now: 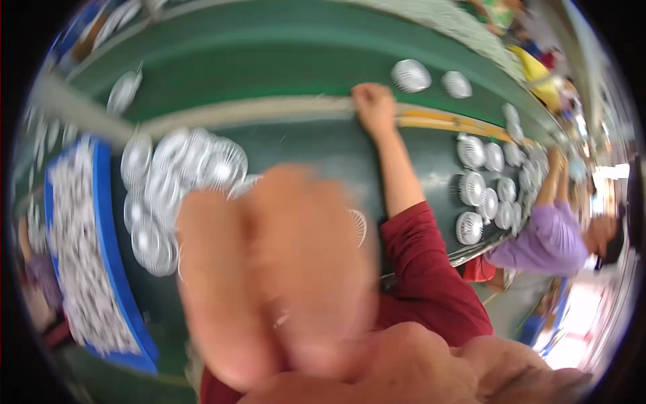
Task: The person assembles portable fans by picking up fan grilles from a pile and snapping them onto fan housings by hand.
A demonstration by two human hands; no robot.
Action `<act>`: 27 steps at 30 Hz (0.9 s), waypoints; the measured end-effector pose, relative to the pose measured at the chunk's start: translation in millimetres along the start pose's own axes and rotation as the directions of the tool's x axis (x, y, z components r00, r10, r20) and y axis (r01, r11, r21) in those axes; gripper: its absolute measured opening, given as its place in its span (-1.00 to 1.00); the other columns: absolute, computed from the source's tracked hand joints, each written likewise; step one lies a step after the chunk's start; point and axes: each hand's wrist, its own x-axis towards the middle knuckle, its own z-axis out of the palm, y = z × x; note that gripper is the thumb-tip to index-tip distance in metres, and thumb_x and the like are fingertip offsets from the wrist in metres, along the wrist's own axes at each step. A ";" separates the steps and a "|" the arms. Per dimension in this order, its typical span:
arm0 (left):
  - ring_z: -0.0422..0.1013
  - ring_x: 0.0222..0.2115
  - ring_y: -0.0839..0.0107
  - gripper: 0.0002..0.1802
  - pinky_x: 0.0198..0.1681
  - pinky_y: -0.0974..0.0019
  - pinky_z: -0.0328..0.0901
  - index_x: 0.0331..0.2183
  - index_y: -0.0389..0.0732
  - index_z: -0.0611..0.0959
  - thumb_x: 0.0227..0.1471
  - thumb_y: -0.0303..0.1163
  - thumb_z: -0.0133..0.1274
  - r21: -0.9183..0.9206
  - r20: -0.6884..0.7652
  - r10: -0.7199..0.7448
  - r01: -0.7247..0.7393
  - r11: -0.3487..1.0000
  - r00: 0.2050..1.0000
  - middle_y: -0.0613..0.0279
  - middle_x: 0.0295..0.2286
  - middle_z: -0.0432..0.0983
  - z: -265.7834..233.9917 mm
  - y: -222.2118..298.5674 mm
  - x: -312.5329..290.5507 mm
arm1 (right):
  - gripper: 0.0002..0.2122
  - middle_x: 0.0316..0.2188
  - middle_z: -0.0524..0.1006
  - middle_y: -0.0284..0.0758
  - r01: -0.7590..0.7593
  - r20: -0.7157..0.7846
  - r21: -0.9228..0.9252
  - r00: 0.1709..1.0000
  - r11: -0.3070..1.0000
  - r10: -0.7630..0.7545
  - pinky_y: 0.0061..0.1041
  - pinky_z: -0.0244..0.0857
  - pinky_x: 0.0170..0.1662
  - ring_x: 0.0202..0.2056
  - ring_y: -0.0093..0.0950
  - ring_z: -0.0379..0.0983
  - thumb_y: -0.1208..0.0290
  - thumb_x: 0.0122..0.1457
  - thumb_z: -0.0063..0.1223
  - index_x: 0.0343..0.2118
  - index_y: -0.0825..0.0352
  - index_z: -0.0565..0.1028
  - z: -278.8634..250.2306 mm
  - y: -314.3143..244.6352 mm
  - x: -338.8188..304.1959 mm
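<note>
Dark green worktop (309,143) is bearing 2 groups of whitish round grilles (222,163), left and right. Blurred, the left hand (286,269) is covering the middle; the right hand (374,104) is lying at the pale rail (269,109). Whether either is grasping anything, I cannot tell.

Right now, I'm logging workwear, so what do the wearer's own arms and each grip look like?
The right arm has a dark-red sleeve with no visible markings, ending well short of the wrist; the forearm below is bare. The right grip is an ungloved hand. The left grip also looks ungloved, but is too blurred for finer detail.
</note>
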 end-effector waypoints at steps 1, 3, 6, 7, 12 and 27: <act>0.30 -0.30 0.35 -0.87 -0.20 0.26 0.27 -0.44 -0.06 0.50 0.06 -0.54 0.06 -0.085 0.086 -0.061 0.069 0.994 0.994 0.37 -0.37 0.38 -15.3 -16.1 12.9 | -0.88 -0.41 0.59 -0.15 0.011 -0.050 -0.004 0.999 1.000 -0.011 -0.24 0.37 -0.22 -0.32 -0.16 0.50 0.38 0.03 0.12 -0.47 0.30 0.61 -6.8 14.7 -6.6; 0.33 -0.43 0.39 -0.94 -0.40 0.36 0.27 -0.40 -0.08 0.51 0.15 -0.41 0.04 0.092 0.017 -0.035 0.033 0.995 0.999 0.28 -0.42 0.45 1.6 -3.6 13.2 | -0.91 -0.49 0.57 -0.18 0.080 -0.080 0.073 0.994 0.994 -0.074 -0.20 0.36 -0.27 -0.39 -0.12 0.47 0.42 -0.02 0.11 -0.53 0.29 0.59 10.2 -9.3 -3.7; 0.37 -0.41 0.40 -0.93 -0.38 0.36 0.30 -0.40 -0.11 0.51 0.11 -0.46 0.09 0.053 0.126 -0.108 0.102 0.993 0.986 0.30 -0.43 0.46 -6.4 -4.1 7.9 | -0.95 -0.55 0.55 -0.25 0.129 -0.119 0.053 0.985 0.990 -0.122 -0.21 0.34 -0.31 -0.42 -0.20 0.46 0.45 -0.06 0.11 -0.57 0.27 0.57 1.9 -4.9 -10.2; 0.38 -0.41 0.40 -0.93 -0.38 0.36 0.30 -0.39 -0.12 0.51 0.10 -0.47 0.10 0.065 0.159 -0.151 0.143 0.988 0.976 0.29 -0.43 0.47 -6.3 -4.5 9.3 | -0.94 -0.55 0.55 -0.26 0.125 -0.130 0.056 0.985 0.991 -0.117 -0.23 0.34 -0.30 -0.41 -0.21 0.46 0.45 -0.06 0.11 -0.56 0.27 0.57 -1.6 -3.7 -11.3; 0.42 -0.45 0.35 -0.93 -0.41 0.36 0.31 -0.35 -0.21 0.55 0.08 -0.49 0.12 0.122 0.249 -0.253 0.229 0.966 0.935 0.16 -0.48 0.54 0.3 -9.0 8.9 | -0.95 -0.52 0.57 -0.32 0.108 -0.111 0.055 0.989 0.993 -0.101 -0.24 0.31 -0.24 -0.34 -0.25 0.46 0.44 -0.05 0.12 -0.55 0.26 0.58 -8.1 -14.4 -10.2; 0.47 -0.52 -0.01 -0.76 -0.48 0.05 0.40 -0.40 -0.44 0.50 0.08 -0.41 0.11 0.363 0.472 -0.495 0.350 0.863 0.730 -0.20 -0.48 0.50 -18.8 -40.1 -7.8 | -0.92 -0.48 0.57 -0.34 0.043 -0.098 0.001 0.994 0.999 -0.043 -0.24 0.28 -0.18 -0.29 -0.30 0.46 0.40 -0.04 0.10 -0.54 0.25 0.58 -7.4 -7.3 -12.4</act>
